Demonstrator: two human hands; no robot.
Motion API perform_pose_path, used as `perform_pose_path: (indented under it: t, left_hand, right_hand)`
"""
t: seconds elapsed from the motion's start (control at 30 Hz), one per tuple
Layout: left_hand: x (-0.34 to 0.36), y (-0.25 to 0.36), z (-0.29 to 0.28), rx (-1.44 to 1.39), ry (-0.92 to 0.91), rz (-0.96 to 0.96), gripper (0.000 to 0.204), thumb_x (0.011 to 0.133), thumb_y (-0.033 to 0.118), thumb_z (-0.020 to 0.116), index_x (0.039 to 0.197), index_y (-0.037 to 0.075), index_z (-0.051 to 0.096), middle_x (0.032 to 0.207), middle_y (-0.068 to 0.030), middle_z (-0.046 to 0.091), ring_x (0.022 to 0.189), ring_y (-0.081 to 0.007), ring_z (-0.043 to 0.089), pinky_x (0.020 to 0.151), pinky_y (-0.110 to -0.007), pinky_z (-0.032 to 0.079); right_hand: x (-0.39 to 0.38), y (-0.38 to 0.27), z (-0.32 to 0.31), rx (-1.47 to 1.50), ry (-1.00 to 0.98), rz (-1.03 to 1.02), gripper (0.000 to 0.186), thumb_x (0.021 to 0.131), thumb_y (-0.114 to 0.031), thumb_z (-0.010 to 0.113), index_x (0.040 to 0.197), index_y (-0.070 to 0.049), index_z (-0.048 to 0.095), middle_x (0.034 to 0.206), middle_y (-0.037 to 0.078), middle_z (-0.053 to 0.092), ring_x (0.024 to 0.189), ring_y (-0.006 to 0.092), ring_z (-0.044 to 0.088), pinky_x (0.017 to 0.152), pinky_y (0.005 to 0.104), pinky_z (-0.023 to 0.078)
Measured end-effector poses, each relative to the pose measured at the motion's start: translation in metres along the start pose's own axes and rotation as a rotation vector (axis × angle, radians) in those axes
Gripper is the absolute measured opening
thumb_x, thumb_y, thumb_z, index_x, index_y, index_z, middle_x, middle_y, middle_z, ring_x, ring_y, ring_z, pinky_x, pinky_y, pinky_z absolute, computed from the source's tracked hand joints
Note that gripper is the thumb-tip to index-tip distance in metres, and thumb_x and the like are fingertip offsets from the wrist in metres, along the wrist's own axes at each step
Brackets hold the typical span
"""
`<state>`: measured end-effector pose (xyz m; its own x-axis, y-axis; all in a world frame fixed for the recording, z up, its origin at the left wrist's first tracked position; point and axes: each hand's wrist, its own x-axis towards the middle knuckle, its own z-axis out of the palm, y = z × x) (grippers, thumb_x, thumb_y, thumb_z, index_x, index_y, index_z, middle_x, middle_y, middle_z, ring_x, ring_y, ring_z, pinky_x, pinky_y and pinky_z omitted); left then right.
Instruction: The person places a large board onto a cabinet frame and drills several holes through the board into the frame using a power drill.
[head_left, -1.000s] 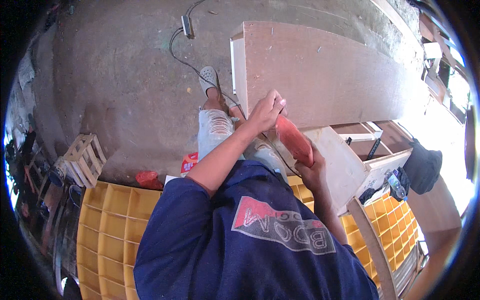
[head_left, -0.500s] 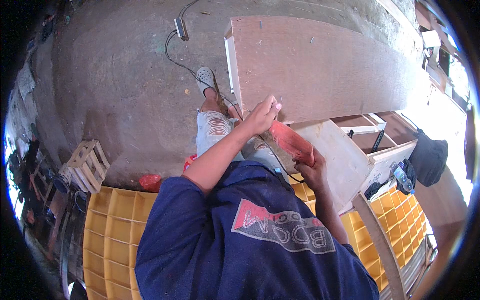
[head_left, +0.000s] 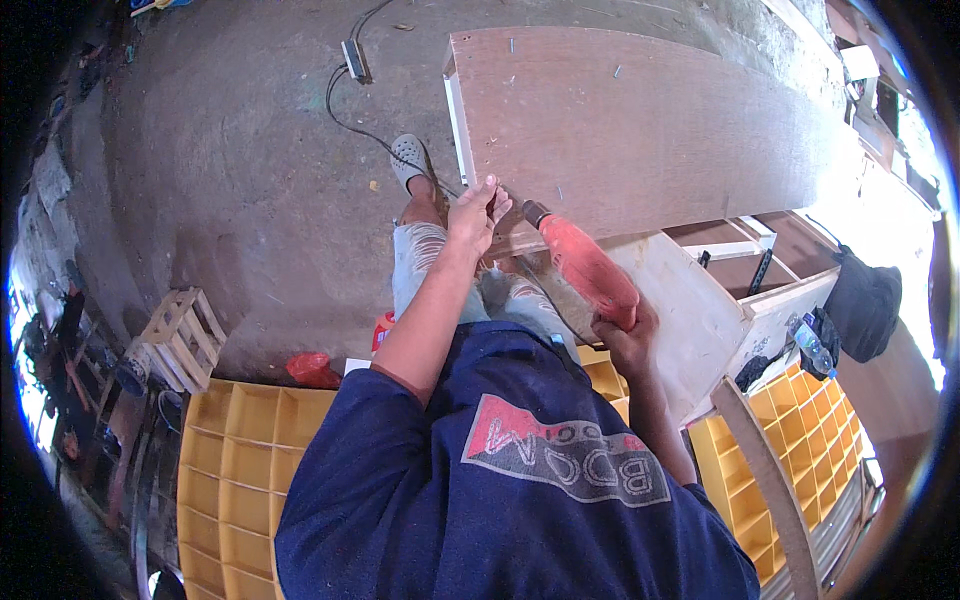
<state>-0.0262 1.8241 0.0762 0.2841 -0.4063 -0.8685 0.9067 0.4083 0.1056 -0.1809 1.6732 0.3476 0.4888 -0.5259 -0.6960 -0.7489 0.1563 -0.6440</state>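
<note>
My right hand [head_left: 630, 342] grips the rear handle of a red, dusty power drill [head_left: 592, 268]. Its dark chuck [head_left: 535, 212] points at the near left corner of a large brown wooden panel [head_left: 640, 135]. Just left of the chuck is my left hand [head_left: 478, 215], its fingers curled and thumb pressed in over the panel's edge. Whatever lies between those fingers is too small to make out. A few loose screws or nails, one a thin screw [head_left: 560, 192] near the drill, lie on the panel.
An open wooden cabinet frame [head_left: 740, 270] stands at right, beside a black bag [head_left: 868, 305] and a plastic bottle [head_left: 812, 350]. Yellow gridded trays [head_left: 232, 455] are below on both sides. A dark cord runs from a power strip [head_left: 354, 60] past my foot. A wooden crate [head_left: 182, 335] sits left.
My left hand has moved left, away from the drill's front, uncovering the chuck. The drill has shifted slightly, still in my right hand.
</note>
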Motion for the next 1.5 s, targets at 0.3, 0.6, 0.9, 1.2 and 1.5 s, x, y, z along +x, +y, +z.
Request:
perform_pose_path:
  t: [0.3,0.6,0.9,1.2,1.5]
  left_hand:
    - [0.002,0.001,0.002,-0.039,0.101,-0.053,0.017,0.100,0.022,0.073,0.098,0.006,0.069,0.082,-0.0019,0.067,0.073,-0.0149,0.067,0.076,-0.032,0.066]
    - [0.013,0.000,-0.002,0.002,0.157,-0.081,0.022,0.097,0.030,0.078,0.095,0.010,0.069,0.079,0.0012,0.066,0.068,-0.0126,0.066,0.073,-0.032,0.064]
    - [0.020,0.011,-0.013,0.078,0.031,-0.197,0.026,0.103,0.034,0.068,0.097,0.009,0.069,0.080,-0.0006,0.068,0.070,-0.0135,0.068,0.076,-0.032,0.065]
    - [0.033,0.017,-0.019,-0.032,-0.081,-0.228,0.023,0.105,0.029,0.065,0.106,0.006,0.067,0.085,-0.0023,0.067,0.077,-0.0162,0.069,0.085,-0.036,0.065]
    - [0.023,0.031,-0.008,-0.051,-0.087,-0.212,0.023,0.108,0.026,0.060,0.108,0.004,0.067,0.097,-0.0079,0.070,0.090,-0.0220,0.072,0.086,-0.039,0.065]
  right_hand:
    - [0.000,-0.004,0.004,-0.077,-0.003,-0.044,0.066,0.071,-0.001,0.066,0.137,0.002,0.061,0.092,0.004,0.068,0.080,0.0137,0.065,0.074,0.0300,0.054]
    - [0.006,-0.008,0.009,-0.117,-0.033,-0.034,0.072,0.071,-0.001,0.065,0.143,0.002,0.057,0.103,0.004,0.068,0.083,0.0120,0.063,0.075,0.0284,0.053]
    - [0.014,-0.029,0.016,-0.299,-0.054,-0.096,0.073,0.074,0.005,0.059,0.147,-0.002,0.056,0.132,0.019,0.070,0.123,0.0246,0.067,0.106,0.0386,0.051]
    - [0.025,-0.048,0.028,-0.355,-0.014,-0.133,0.072,0.073,0.006,0.060,0.144,-0.003,0.059,0.129,0.019,0.072,0.122,0.0271,0.069,0.104,0.0395,0.052]
    - [0.033,-0.050,0.025,-0.311,-0.029,0.006,0.068,0.075,0.002,0.063,0.143,-0.004,0.059,0.126,0.020,0.073,0.121,0.0258,0.069,0.103,0.0401,0.053]
